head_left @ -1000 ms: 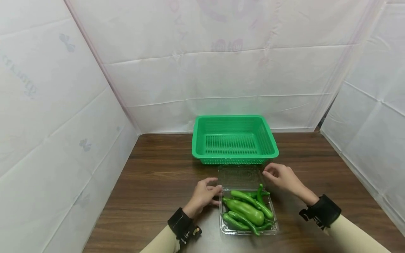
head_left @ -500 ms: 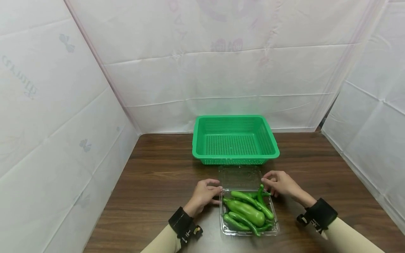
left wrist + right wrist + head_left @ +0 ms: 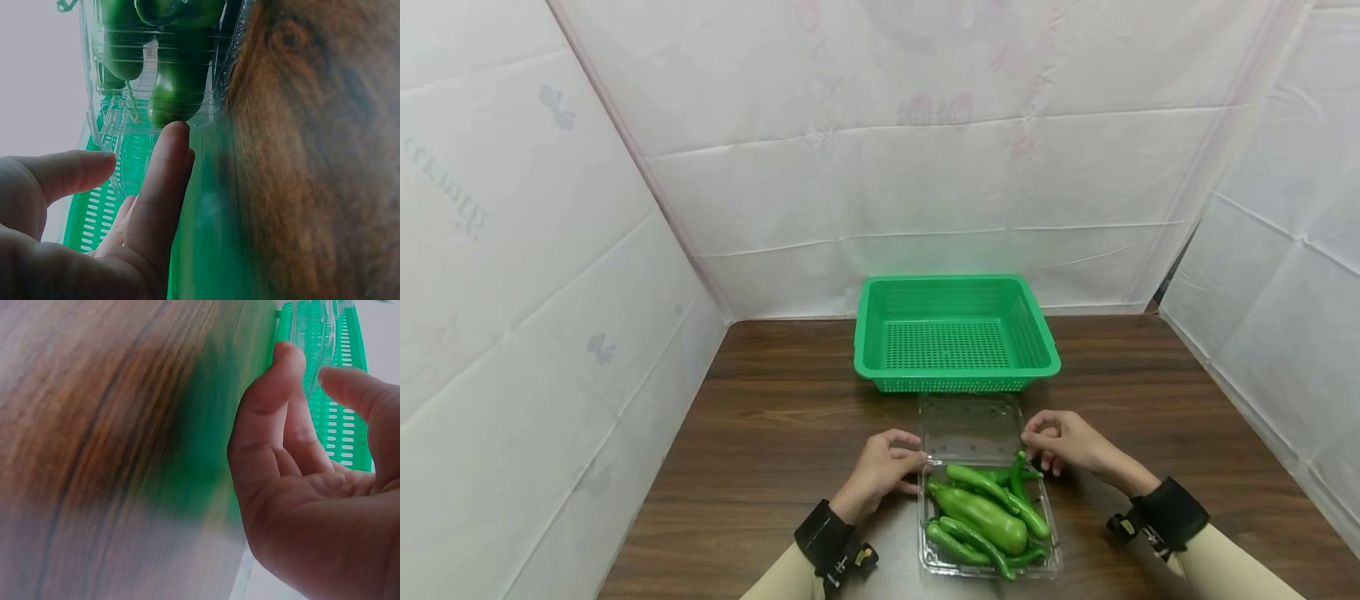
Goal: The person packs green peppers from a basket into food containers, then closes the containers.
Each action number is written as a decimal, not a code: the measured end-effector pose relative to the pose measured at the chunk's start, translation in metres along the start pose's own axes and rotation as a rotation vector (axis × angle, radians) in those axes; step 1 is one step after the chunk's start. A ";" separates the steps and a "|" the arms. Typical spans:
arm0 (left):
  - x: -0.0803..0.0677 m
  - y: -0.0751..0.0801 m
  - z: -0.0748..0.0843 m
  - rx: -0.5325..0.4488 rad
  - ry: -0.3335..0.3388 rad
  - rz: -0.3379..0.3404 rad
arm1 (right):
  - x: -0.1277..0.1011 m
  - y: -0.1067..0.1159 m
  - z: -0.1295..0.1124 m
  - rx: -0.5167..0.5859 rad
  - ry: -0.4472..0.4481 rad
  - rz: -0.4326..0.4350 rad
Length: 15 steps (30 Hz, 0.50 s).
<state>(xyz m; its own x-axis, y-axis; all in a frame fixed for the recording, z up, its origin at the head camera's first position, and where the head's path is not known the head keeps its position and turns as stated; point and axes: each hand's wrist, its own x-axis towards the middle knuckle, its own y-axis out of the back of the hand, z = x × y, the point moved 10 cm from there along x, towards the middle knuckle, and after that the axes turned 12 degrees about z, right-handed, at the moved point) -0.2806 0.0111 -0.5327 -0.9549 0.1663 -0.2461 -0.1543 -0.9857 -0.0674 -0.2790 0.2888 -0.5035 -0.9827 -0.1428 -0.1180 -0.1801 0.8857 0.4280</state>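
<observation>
A clear plastic clamshell box (image 3: pixel 985 533) of green peppers (image 3: pixel 983 518) sits at the near edge of the brown table (image 3: pixel 760 433), its open lid (image 3: pixel 970 427) lying flat toward the far side. The left hand (image 3: pixel 880 471) pinches the box's far-left corner between thumb and fingertips (image 3: pixel 169 150). The right hand (image 3: pixel 1063 442) pinches the lid's right edge, its grip clenched on thin plastic. An empty green basket (image 3: pixel 955 287) stands just beyond the lid.

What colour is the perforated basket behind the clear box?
The basket is bright green with small slotted holes; the head view shows it best.
</observation>
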 end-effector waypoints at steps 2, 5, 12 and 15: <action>-0.001 0.000 0.000 -0.005 -0.002 -0.004 | -0.002 -0.001 0.000 0.014 0.002 -0.022; -0.002 0.000 0.000 -0.008 -0.009 -0.003 | -0.004 -0.002 0.000 0.033 0.005 -0.046; -0.007 -0.001 0.002 -0.022 -0.002 -0.006 | -0.006 -0.005 -0.002 0.056 0.038 -0.085; -0.008 -0.001 0.002 -0.018 -0.002 -0.014 | -0.007 -0.007 -0.004 0.073 0.058 -0.107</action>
<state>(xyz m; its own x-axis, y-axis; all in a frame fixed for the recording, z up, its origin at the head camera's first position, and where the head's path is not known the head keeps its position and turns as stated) -0.2733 0.0109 -0.5290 -0.9530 0.1803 -0.2435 -0.1633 -0.9826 -0.0885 -0.2710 0.2819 -0.5018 -0.9592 -0.2618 -0.1064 -0.2825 0.8934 0.3492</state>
